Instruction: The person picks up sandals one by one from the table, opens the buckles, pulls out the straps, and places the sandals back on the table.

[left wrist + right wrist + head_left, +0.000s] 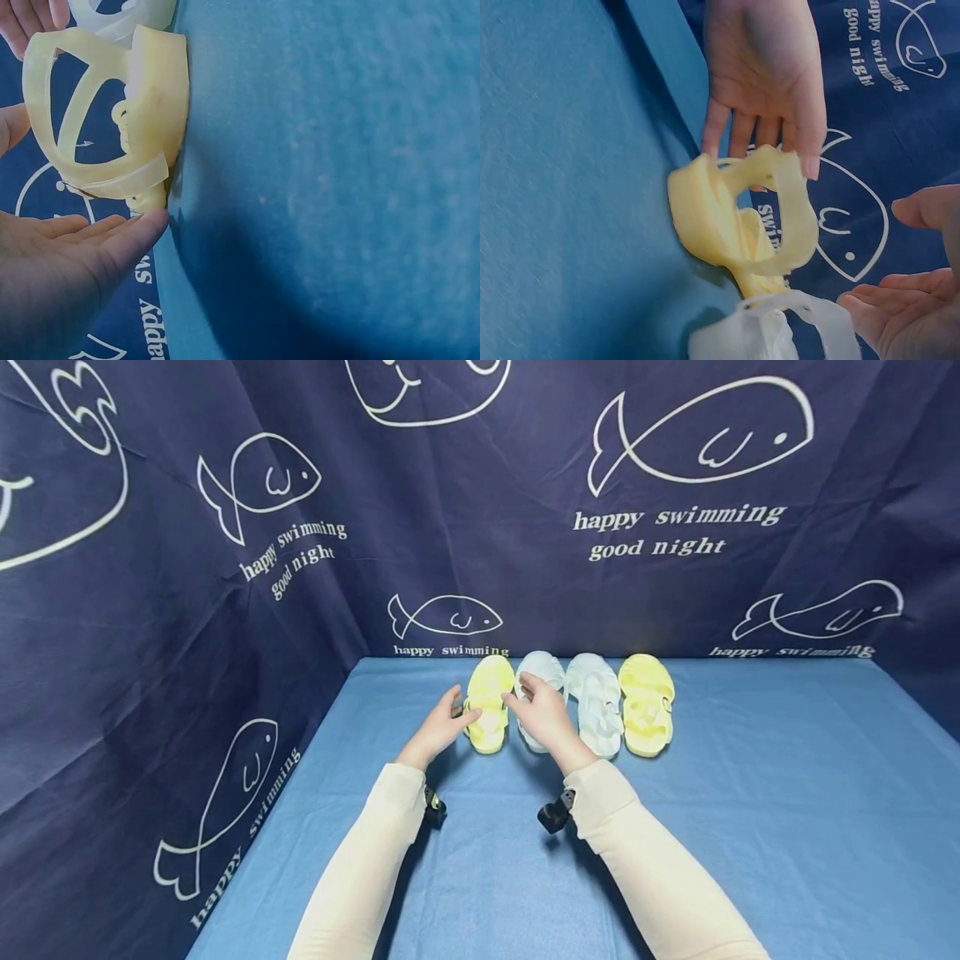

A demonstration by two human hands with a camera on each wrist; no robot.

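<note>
Four sandals stand side by side along the table's back edge. My left hand (440, 727) is at the left side of the leftmost yellow sandal (489, 681), fingers extended right by its strap and thumb raised. In the left wrist view, the fingertips of the left hand (75, 259) come right up to the end of that yellow sandal (161, 97). My right hand (546, 714) hovers over the pale blue sandal (540, 667) beside it, partly hiding it. Its fingers and thumb are spread apart with nothing between them, as the right wrist view shows of the right hand (915, 307).
Right of the hands stand another pale blue sandal (597, 710) and a yellow sandal (647, 702). A blue cloth covers the table (765, 810). Dark blue curtains (487, 527) with white fish drawings rise behind and at the left.
</note>
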